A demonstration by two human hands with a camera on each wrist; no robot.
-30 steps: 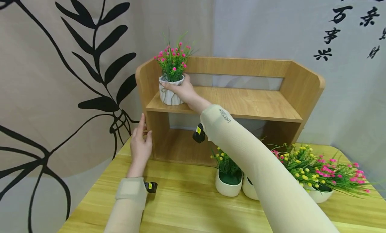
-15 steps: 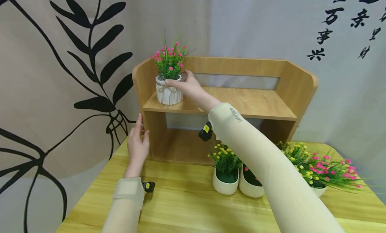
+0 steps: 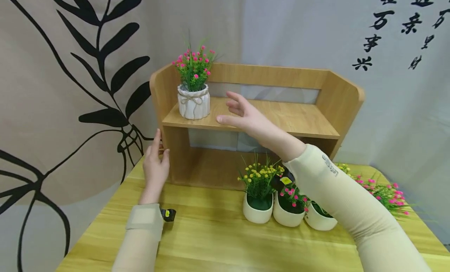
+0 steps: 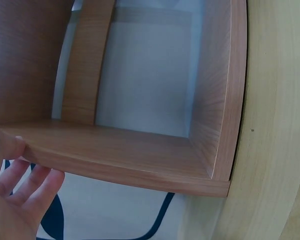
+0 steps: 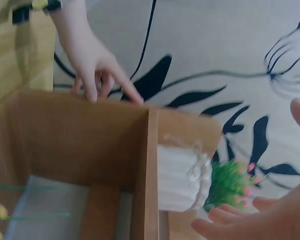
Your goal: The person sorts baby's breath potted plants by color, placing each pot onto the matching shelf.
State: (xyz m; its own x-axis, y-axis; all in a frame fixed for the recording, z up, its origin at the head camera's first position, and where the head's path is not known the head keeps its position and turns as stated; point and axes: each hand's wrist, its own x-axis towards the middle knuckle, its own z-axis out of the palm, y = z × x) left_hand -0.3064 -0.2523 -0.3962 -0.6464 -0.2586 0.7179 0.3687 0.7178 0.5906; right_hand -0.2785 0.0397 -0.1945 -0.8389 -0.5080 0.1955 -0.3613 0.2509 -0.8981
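Note:
A white pot of pink flowers point(image 3: 194, 102), tied with twine, stands upright at the left end of the wooden shelf's upper board point(image 3: 281, 115). My right hand point(image 3: 251, 119) hovers to the right of the pot, apart from it, with fingers spread and nothing held. In the right wrist view the same flowerpot point(image 5: 180, 177) appears sideways. My left hand point(image 3: 156, 170) is at the shelf's left side panel point(image 3: 175, 154). Its fairly straight fingers touch the panel's outer face, and in the left wrist view the thumb point(image 4: 10, 146) lies by the front edge.
Right of centre on the table point(image 3: 204, 233) stand a white pot with yellow flowers point(image 3: 258, 207), one with pink flowers point(image 3: 289, 213) and another white pot point(image 3: 320, 221). More pink flowers point(image 3: 390, 195) show behind my right sleeve. Patterned curtains hang behind the shelf.
My right hand has let go of the pink flowerpot and drawn back to the right. The pot stays on the upper board. My left hand keeps its place at the side panel.

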